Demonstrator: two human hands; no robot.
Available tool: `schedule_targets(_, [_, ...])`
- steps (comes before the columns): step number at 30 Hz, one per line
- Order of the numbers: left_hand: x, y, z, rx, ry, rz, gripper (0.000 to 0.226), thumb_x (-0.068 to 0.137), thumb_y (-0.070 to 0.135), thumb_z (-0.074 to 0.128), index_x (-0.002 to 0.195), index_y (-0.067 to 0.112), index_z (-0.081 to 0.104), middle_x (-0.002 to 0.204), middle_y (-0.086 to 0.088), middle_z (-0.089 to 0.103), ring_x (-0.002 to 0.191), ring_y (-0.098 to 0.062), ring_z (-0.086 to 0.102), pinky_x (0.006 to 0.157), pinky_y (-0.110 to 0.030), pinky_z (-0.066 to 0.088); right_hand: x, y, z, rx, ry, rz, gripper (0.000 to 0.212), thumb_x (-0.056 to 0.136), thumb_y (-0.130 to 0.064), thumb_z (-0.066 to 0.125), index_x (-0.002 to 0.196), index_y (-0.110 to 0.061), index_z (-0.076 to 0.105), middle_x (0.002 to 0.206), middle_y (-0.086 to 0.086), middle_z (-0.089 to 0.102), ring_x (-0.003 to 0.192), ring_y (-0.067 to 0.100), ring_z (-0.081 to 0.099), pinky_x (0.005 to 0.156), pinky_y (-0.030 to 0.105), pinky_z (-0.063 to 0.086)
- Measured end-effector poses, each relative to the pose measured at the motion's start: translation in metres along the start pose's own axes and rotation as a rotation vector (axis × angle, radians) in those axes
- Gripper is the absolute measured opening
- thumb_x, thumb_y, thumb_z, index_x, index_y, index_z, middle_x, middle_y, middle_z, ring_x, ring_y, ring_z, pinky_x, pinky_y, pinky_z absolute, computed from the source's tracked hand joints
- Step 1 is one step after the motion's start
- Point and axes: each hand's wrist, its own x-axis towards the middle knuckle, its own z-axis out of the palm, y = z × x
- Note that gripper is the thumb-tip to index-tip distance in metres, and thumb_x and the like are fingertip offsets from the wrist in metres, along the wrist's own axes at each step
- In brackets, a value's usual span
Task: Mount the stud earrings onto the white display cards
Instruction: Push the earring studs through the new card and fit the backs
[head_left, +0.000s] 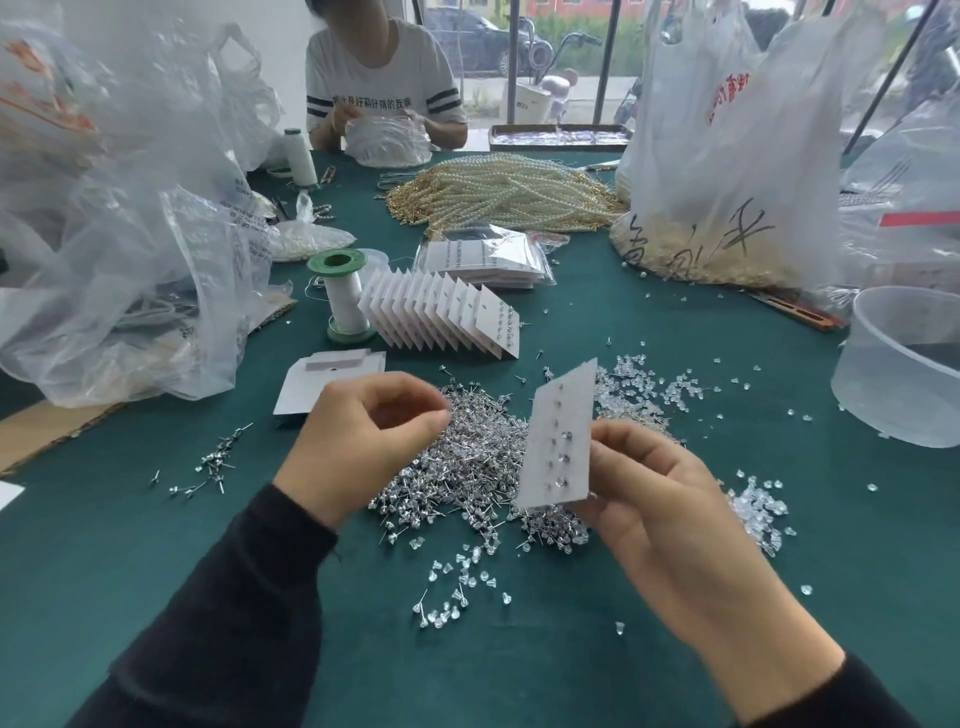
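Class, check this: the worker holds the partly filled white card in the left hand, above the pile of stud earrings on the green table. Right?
Wrong hand: the head view shows the right hand holding the partly filled white card, above the pile of stud earrings on the green table.

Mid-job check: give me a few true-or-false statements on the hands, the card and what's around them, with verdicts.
1. The right hand holds a white card with studs already in it. True.
2. That card lies flat on the table. False: it is held up, tilted, over the stud pile.
3. A row of cards stands beside a green-ended spool. True.
4. The clear tub sits on the table's left side. False: it is at the right edge.
5. The left hand rests on the spool. False: it hovers over the stud pile, fingers curled.
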Motion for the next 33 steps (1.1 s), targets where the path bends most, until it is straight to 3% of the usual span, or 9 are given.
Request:
schedule_targets(2, [-0.009,0.012,0.007,-0.439,-0.215,0.049,0.007,0.064,0.011,0.074,0.068,0.017,0.072,0.079,0.006,0.069,0.077,-0.006,0.062,0.068,-0.018,0.05,0.0,0.0,0.001,0.175,-0.045,0.107,0.011,0.064,-0.007,0.065,0.073,-0.006,0.072,0.084,0.019,0.07,0.074,0.025,0.069,0.064,0.031,0.057])
schedule_targets(4, [-0.016,0.017,0.015,-0.531,-0.331,0.065,0.008,0.061,0.012,0.074,0.068,0.016,0.073,0.084,0.008,0.063,0.083,-0.008,0.059,0.07,-0.019,0.048,0.0,0.0,0.002,0.241,-0.09,0.158,0.014,0.068,-0.003,0.064,0.08,0.0,0.069,0.088,0.022,0.069,0.074,0.027,0.069,0.063,0.032,0.057])
schedule_targets(9, [-0.019,0.017,0.031,-0.491,-0.231,0.013,0.013,0.061,0.007,0.069,0.064,0.018,0.074,0.082,0.003,0.052,0.083,-0.018,0.046,0.071,-0.028,0.042,-0.004,0.0,0.005,0.21,-0.158,0.161,0.012,0.073,-0.002,0.062,0.083,0.0,0.069,0.086,0.019,0.07,0.073,0.025,0.069,0.064,0.034,0.057])
schedule_targets(15, [-0.017,0.014,0.031,-0.487,-0.196,0.008,0.011,0.061,0.009,0.07,0.066,0.018,0.074,0.084,-0.001,0.052,0.085,-0.018,0.047,0.074,-0.023,0.045,-0.005,0.002,0.009,0.121,-0.168,0.128,0.019,0.07,-0.005,0.061,0.088,0.001,0.066,0.088,0.017,0.069,0.078,0.025,0.068,0.074,0.04,0.058])
schedule_targets(18, [-0.018,0.013,0.032,-0.474,-0.199,0.01,0.009,0.062,0.011,0.069,0.067,0.018,0.074,0.078,0.003,0.056,0.083,-0.019,0.046,0.077,-0.03,0.042,-0.005,0.003,0.009,0.091,-0.162,0.1,0.016,0.071,-0.004,0.064,0.087,-0.004,0.069,0.092,0.017,0.07,0.082,0.026,0.068,0.077,0.041,0.057])
schedule_targets(21, [-0.018,0.011,0.031,-0.446,-0.207,0.031,0.008,0.063,0.012,0.07,0.068,0.017,0.074,0.075,0.005,0.059,0.083,-0.021,0.046,0.08,-0.036,0.039,-0.005,0.004,0.009,0.043,-0.15,0.051,0.016,0.073,-0.004,0.067,0.088,-0.008,0.071,0.093,0.017,0.071,0.081,0.026,0.069,0.07,0.035,0.057])
schedule_targets(26, [-0.018,0.011,0.032,-0.356,-0.183,0.036,0.006,0.062,0.015,0.072,0.067,0.014,0.073,0.081,-0.014,0.059,0.081,-0.031,0.048,0.079,-0.041,0.041,-0.004,0.006,0.008,-0.121,-0.14,-0.037,0.014,0.071,-0.013,0.073,0.085,-0.015,0.074,0.088,0.012,0.073,0.079,0.021,0.07,0.07,0.032,0.057])
schedule_targets(33, [-0.018,0.009,0.037,-0.405,-0.171,-0.017,0.009,0.064,0.012,0.075,0.067,0.012,0.067,0.073,-0.019,0.065,0.071,-0.029,0.059,0.069,-0.041,0.05,-0.004,0.012,0.01,-0.276,-0.053,-0.199,0.014,0.068,-0.019,0.068,0.077,-0.009,0.071,0.077,0.009,0.074,0.073,0.02,0.071,0.067,0.024,0.055])
